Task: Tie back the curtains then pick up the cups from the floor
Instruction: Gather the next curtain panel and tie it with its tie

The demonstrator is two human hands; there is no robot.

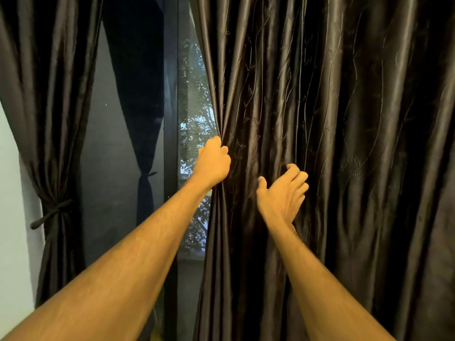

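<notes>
A dark brown satin right curtain [344, 143] hangs loose over most of the window. My left hand [215, 163] grips its left edge in a fist at about mid height. My right hand [283, 193] hovers just in front of the folds, palm up, with its fingers loosely curled and nothing in it. The left curtain [49, 94] is gathered and bound by a dark tie-back [53, 212]. No cups are in view.
Between the curtains stands a dark window frame post [171, 119], with glass [108, 168] reflecting the tied curtain and green leaves [194, 124] outside. A pale wall [12, 193] runs along the left edge.
</notes>
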